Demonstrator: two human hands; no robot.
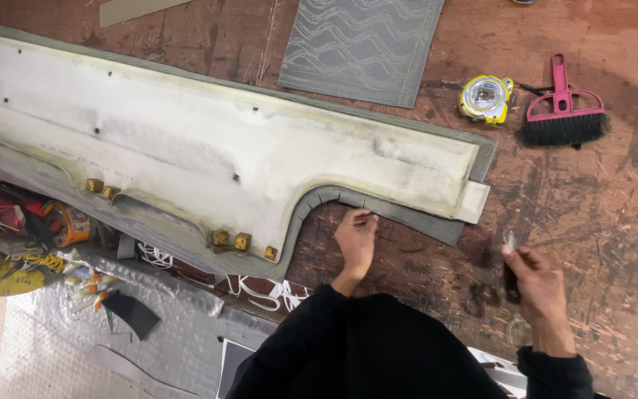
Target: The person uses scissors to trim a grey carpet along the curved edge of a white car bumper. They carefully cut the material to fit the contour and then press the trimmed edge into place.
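Just above the left hand (356, 240), the grey fabric edge (378, 207) of the long pale panel (208, 148) is pinched in its closed grip; a small tool (509, 244) is clasped in the right hand (533, 284) over the worktop (614, 222).

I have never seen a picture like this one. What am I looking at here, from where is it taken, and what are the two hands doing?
There is no machine here: a person works with bare hands, and one camera on their head looks down at a scratched brown workbench. A long whitish moulded panel lies across it, edged with grey fabric. The left hand pinches that fabric at the panel's curved cut-out. The right hand holds a small tool, too blurred to tell which, above the bench. Further back lie a yellow tape measure, a pink brush with black bristles and a grey patterned sheet. Clutter sits at the left.
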